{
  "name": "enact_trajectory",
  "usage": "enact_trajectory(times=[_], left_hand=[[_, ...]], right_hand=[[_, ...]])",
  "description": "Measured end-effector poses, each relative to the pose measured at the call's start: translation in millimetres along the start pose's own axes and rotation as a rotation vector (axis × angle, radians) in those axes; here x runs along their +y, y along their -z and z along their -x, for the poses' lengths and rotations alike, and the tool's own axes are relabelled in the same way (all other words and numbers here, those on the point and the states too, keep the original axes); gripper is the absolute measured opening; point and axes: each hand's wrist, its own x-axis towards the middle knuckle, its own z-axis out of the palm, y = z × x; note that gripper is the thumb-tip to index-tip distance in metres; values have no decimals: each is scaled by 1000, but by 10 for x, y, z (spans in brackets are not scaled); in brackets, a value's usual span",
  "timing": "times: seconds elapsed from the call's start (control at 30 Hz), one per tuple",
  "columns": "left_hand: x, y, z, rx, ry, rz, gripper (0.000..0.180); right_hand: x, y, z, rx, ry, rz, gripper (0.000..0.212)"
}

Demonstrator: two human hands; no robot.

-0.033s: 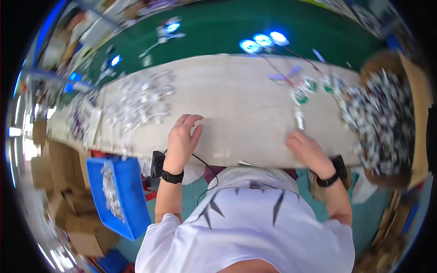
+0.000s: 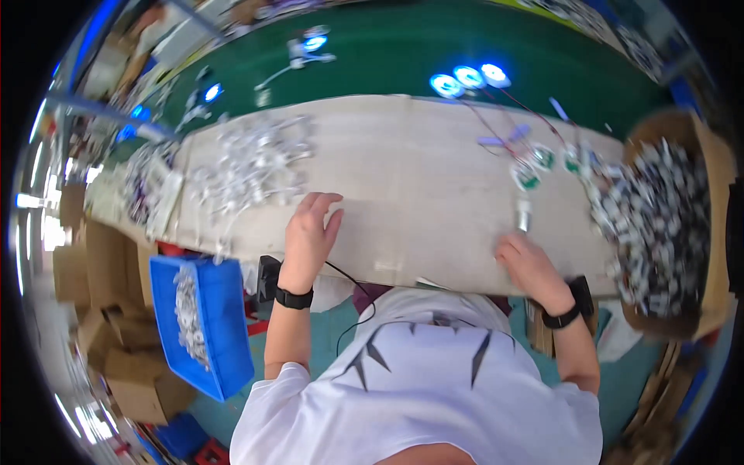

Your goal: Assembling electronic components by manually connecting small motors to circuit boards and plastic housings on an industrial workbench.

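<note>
On the pale worktable [image 2: 418, 170], the left hand [image 2: 308, 232] is lying with fingers spread and released near its front edge; the right hand [image 2: 527, 263] is curling loosely just below a small white part [image 2: 523, 215], grasping nothing.

Tabletop [image 2: 434, 178]: pale wood-like board, matt, smooth. Small parts pile [image 2: 248, 167]: glossy whitish plastic with shiny metal glints. Box [image 2: 717, 201] at right: brown corrugated cardboard, matt. Crate [image 2: 225, 310] at left: blue plastic, smooth, slight sheen. Wristbands [image 2: 294, 298]: black, matt. Shirt [image 2: 418, 395]: white cloth.

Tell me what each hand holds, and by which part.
Nothing is visibly held: the left hand lies open on the table; the right hand rests below a small white part.
</note>
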Motion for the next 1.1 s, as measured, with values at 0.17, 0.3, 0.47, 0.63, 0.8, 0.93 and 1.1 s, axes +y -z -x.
enact_trajectory(times=[0.17, 0.3, 0.47, 0.63, 0.8, 0.93, 1.1], left_hand=[[-587, 405, 30, 268, 46, -227, 17], [-676, 424, -506, 350, -95, -240, 16], [-928, 160, -1177, 83, -46, -711, 19], [-1259, 31, -1418, 52, 2, -603, 20], [-1034, 574, -1375, 253, 37, -288, 32], [-703, 1033, -1180, 428, -30, 42, 34], [-102, 1127, -974, 444, -85, 686, 35]], right_hand=[[-273, -164, -281, -22, -76, -144, 8], [-324, -453, -760, 74, -150, -364, 8], [-307, -678, -1179, 205, -313, -826, 6], [-259, -598, -1378, 200, -329, -940, 7], [-221, -570, -1334, 230, -326, -1129, 7], [-261, -496, -1305, 227, -368, -1150, 8], [-270, -505, -1260, 254, -395, -1100, 8]])
